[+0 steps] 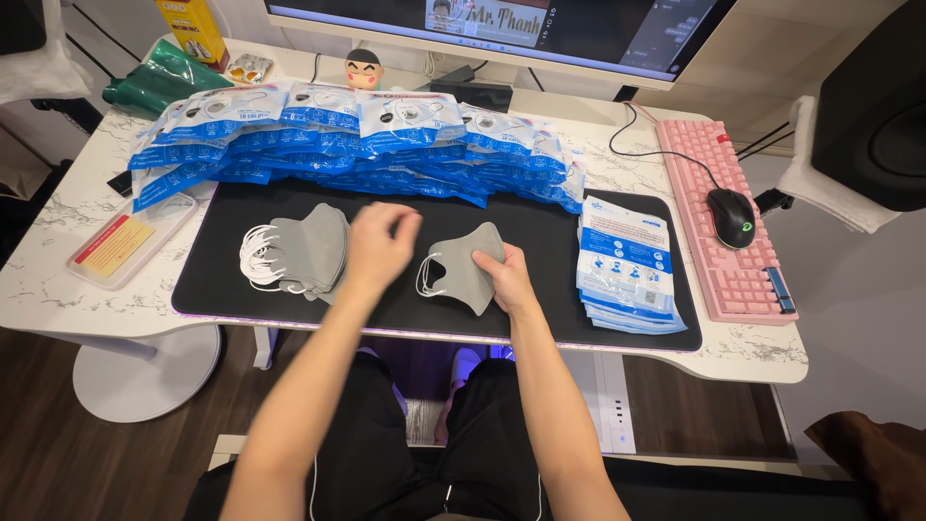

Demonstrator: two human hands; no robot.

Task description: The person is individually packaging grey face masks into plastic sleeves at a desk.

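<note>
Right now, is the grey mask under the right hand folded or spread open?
Folded: the mask lies flat on the mat as one half-shape, ear loops bunched at its left, right hand on it.

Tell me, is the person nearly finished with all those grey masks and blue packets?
Hard to say. Looks done: a row of filled blue-and-white plastic packets lies along the back of the black desk mat. In hand: the right hand holds one grey folded face mask; the left hand hovers beside it. Left: a stack of grey masks and a pile of flat packets.
</note>
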